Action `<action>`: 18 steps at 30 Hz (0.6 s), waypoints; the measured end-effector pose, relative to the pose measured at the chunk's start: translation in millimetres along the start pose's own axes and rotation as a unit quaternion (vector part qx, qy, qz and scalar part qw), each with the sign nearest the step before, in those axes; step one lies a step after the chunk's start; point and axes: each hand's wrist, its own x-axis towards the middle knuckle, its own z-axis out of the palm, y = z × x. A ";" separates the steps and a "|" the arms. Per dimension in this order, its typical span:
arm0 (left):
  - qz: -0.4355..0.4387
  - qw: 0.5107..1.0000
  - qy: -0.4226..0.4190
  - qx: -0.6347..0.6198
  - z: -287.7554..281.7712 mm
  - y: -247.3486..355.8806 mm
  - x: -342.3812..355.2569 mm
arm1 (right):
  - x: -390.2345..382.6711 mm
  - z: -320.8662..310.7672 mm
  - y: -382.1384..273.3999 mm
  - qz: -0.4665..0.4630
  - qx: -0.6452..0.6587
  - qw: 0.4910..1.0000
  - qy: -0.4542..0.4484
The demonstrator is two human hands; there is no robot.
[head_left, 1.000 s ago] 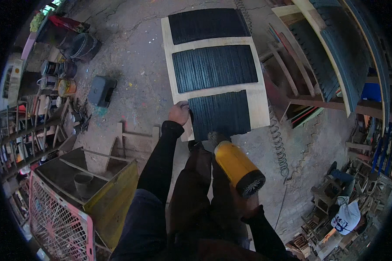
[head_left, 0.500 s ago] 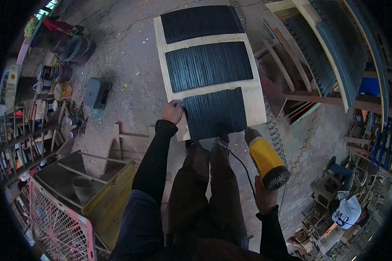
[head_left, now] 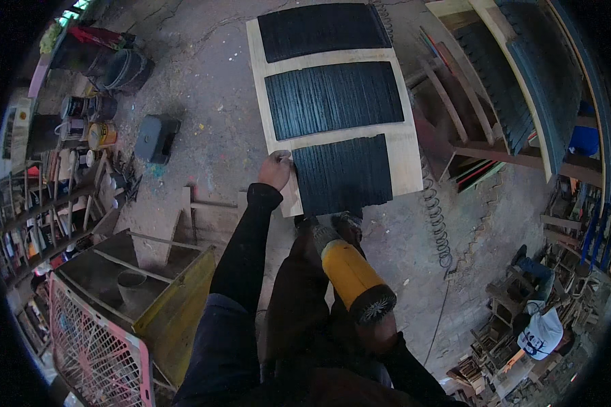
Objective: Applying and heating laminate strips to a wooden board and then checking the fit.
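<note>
In front of me is a pale wooden board carrying three black, ridged panels: a near one, a middle one and a far one. The near panel has a ragged lower edge, and the middle one looks glossy. My left hand is closed on the board's left edge, beside the near panel. Below the board, over my legs, my right hand holds a yellow heat gun. Its nozzle points up and left toward the near panel's lower edge. The gun's body partly hides my right fingers.
A dark toolbox-like case and paint cans stand at the left. A yellow-sided bin is at lower left. Large curved panels lean on a rack at the right, near a coiled hose. Someone sits at lower right.
My right hand has swung the heat gun leftward, from the board's lower right corner to below the near panel. My left hand keeps its grip on the board's edge.
</note>
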 end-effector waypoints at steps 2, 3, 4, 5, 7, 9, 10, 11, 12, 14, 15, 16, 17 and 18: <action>0.019 0.999 0.017 0.024 -1.7 7.3 -4.7 | 1.0 -6.0 1.2 -0.003 -0.006 1.000 0.001; 0.001 1.000 0.014 0.014 -1.6 10.0 -6.7 | 1.6 -10.5 2.1 -0.004 -0.014 1.000 0.009; -0.006 1.000 0.018 0.000 -0.6 12.1 -8.0 | 2.7 -16.8 3.8 -0.005 -0.022 1.000 0.017; -0.009 0.999 0.025 -0.022 0.8 13.3 -9.0 | 2.6 -23.2 4.3 -0.006 -0.031 0.999 0.027; 0.021 0.999 0.028 0.006 2.5 13.6 -10.7 | 4.1 -38.1 4.4 -0.018 -0.060 0.995 0.073; 0.038 0.999 0.032 0.020 5.0 13.4 -14.1 | 4.3 -53.0 0.6 0.027 -0.058 0.993 0.103; 0.039 0.998 0.034 0.022 6.9 13.8 -17.5 | 4.2 -59.6 -2.2 0.057 -0.042 0.988 0.137; 0.040 0.998 0.035 0.026 8.9 14.7 -21.9 | 2.5 -67.4 -5.2 0.127 -0.075 0.983 0.112; 0.071 0.995 0.057 0.038 11.5 16.0 -28.7 | 1.8 -74.4 -6.8 0.144 -0.056 0.980 0.128; 0.132 0.984 0.101 0.063 18.7 19.5 -47.5 | 1.6 -86.5 -5.4 0.145 -0.036 0.975 0.163; 0.092 0.992 0.067 0.054 22.2 21.1 -57.8 | 6.4 -86.7 -0.6 0.155 -0.056 0.967 0.194; 0.124 0.984 0.083 0.101 28.5 23.2 -68.3 | 7.3 -90.4 3.9 0.147 -0.069 0.967 0.195; 0.164 0.971 0.104 0.140 35.8 25.1 -78.6 | 7.7 -94.1 9.0 0.138 -0.082 0.967 0.196; 0.210 0.952 0.133 0.179 44.2 26.7 -87.5 | 9.0 -94.7 14.2 0.123 -0.125 0.962 0.208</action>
